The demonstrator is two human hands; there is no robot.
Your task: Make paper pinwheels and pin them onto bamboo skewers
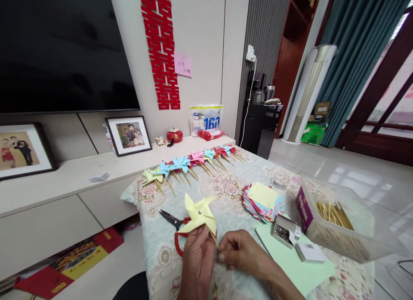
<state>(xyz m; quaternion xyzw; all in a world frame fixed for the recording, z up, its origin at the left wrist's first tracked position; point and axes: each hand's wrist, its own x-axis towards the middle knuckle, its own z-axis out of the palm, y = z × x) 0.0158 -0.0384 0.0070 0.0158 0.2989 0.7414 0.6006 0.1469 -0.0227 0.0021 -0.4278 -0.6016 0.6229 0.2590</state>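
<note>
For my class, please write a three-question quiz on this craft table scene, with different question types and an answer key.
1. True or false: the left hand holds the yellow pinwheel.
2. What lies on the cloth just behind the pinwheel? A) red-handled scissors B) a glue bottle C) a ruler
3. Fill in: the clear plastic box on the right holds wooden ____.

Key
1. True; the right hand pinches the stick beside it.
2. A, the red-handled scissors.
3. Sticks.
</note>
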